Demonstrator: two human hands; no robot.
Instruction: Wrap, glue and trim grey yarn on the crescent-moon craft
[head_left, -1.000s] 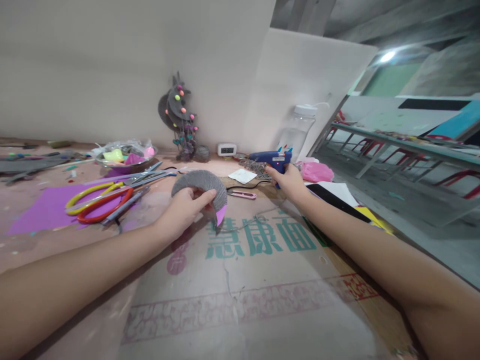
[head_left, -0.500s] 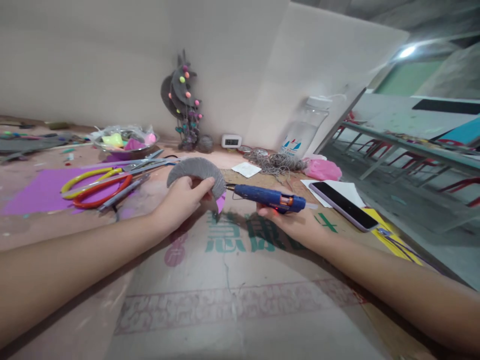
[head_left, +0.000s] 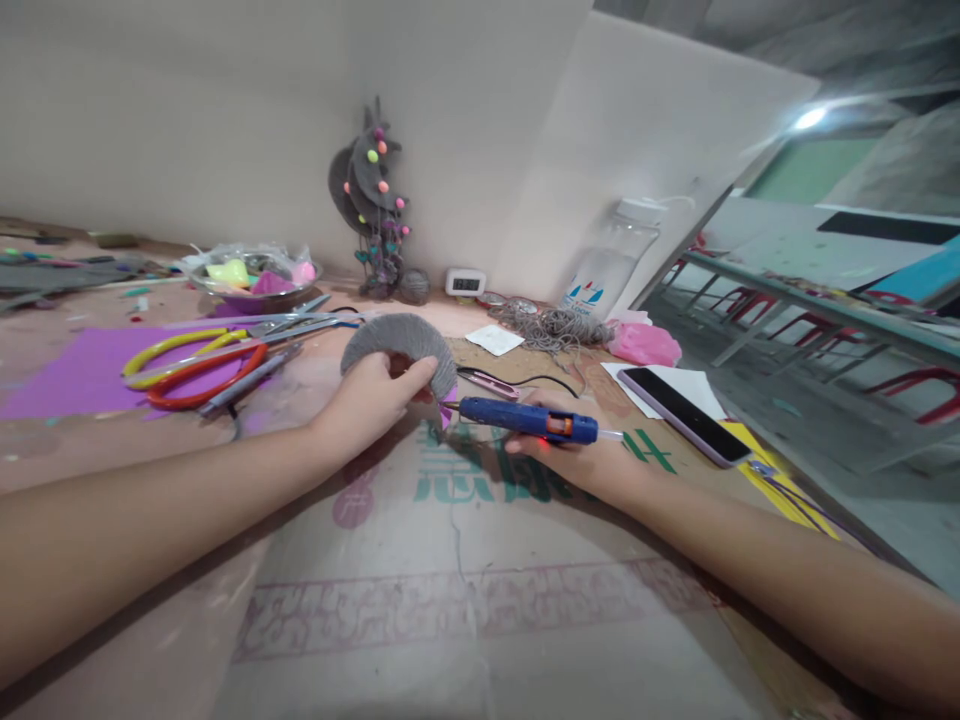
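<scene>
My left hand (head_left: 390, 385) grips a curved, crescent-like piece wrapped in grey yarn (head_left: 401, 335), thumb on its front. A small purple tip (head_left: 448, 408) shows at the piece's lower right end. My right hand (head_left: 562, 445) is closed round a blue hot glue gun (head_left: 499, 413), with a clear glue stick poking out of its back and a red light glowing below. The gun's nozzle points left and meets the purple tip or lies right in front of it; I cannot tell which. Both hands are above a printed cardboard sheet (head_left: 375, 610).
Scissors with yellow and red handles (head_left: 206, 375) lie on purple paper (head_left: 67, 375) at left. Behind stand a bowl of bright pieces (head_left: 259, 285), a grey hanging ornament (head_left: 371, 200), a timer (head_left: 465, 283) and a water bottle (head_left: 611, 260). A phone (head_left: 682, 415) lies at right.
The glue gun has moved down and slightly left, its nozzle now at the purple tip instead of the yarn-wrapped edge. A pink-handled tool and black cord behind it have come into view.
</scene>
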